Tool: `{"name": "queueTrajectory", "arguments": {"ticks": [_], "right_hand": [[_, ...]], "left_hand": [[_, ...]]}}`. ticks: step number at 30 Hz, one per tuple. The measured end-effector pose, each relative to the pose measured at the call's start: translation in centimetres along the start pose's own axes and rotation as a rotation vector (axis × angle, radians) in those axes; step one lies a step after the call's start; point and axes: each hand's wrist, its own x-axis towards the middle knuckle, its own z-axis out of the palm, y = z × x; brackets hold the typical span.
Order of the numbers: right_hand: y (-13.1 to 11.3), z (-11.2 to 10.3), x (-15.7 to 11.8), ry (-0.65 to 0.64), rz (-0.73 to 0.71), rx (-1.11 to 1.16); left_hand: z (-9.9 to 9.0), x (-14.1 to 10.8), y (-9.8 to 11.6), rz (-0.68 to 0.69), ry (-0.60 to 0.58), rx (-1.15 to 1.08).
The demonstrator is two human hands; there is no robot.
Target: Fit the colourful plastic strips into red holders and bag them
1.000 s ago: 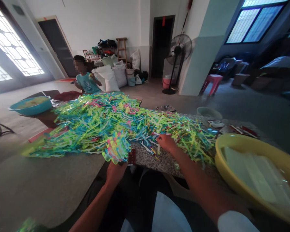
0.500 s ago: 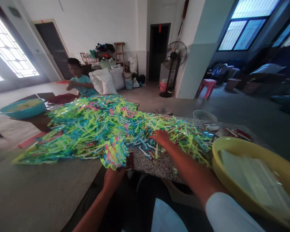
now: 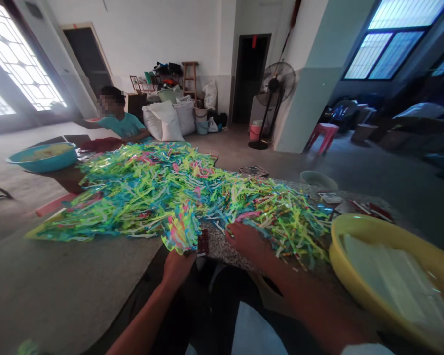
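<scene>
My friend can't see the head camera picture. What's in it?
A person's left hand holds a bunch of colourful strips; the right hand is over a speckled table, by a big strip pile. A yellow basin sits at right.

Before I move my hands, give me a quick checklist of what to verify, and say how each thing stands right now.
1. Left hand holding the fanned bunch of yellow, blue and pink plastic strips: ok.
2. Right hand at the near edge of the loose heap of green, blue and pink plastic strips: ok.
3. Right hand gripping a strip: cannot tell, the fingertips are too unclear.
4. Heap sorted by colour: not ok, the colours lie mixed and tangled.
5. Round yellow plastic basin apart from the right hand: ok, it stands farther right.
</scene>
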Motion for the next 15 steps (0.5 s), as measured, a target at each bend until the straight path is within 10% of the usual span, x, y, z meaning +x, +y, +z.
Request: {"name": "queueTrajectory", "arguments": {"ticks": [8,15], "right_hand": [[-1.7,1.3,-0.9,-0.123,-0.199,0.135],[2.5,0.7,2.3,-0.176,0.063,-0.086]], "left_hand": [[0.0,0.0,0.3,0.026,0.017,-0.047],[-0.3,-0.1,0.5,-0.001,-0.006,-0.046]]}}
